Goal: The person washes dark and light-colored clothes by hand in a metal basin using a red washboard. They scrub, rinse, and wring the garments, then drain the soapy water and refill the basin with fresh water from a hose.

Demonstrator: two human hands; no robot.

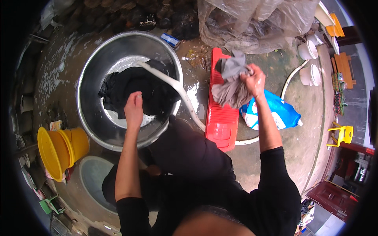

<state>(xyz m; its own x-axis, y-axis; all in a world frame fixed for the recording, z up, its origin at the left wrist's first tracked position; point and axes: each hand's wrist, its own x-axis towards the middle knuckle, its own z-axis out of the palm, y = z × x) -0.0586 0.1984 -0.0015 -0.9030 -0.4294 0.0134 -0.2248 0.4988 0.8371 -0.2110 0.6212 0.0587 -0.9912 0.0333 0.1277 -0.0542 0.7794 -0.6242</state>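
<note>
My right hand (254,81) grips a wet, bunched grey-brown cloth (231,91) over a red plastic washboard (222,129). My left hand (133,109) is over the large metal basin (94,126), in front of a heap of dark cloth (125,81). Its fingers look close together, and whether they touch the dark cloth cannot be told. A white hose (174,84) runs over the basin's rim, its end inside above the cloth. Just right of the washboard lies a blue plastic detergent bag (282,115) with a white cap, partly behind my right forearm.
A blue scrubbing brush (170,39) lies beyond the basin. To the left are yellow buckets (78,143) and a pale round tub (94,174). Crumpled clear plastic sheeting (254,26) covers the far side. White buckets (310,75) and a yellow chair (344,135) stand right on wet concrete.
</note>
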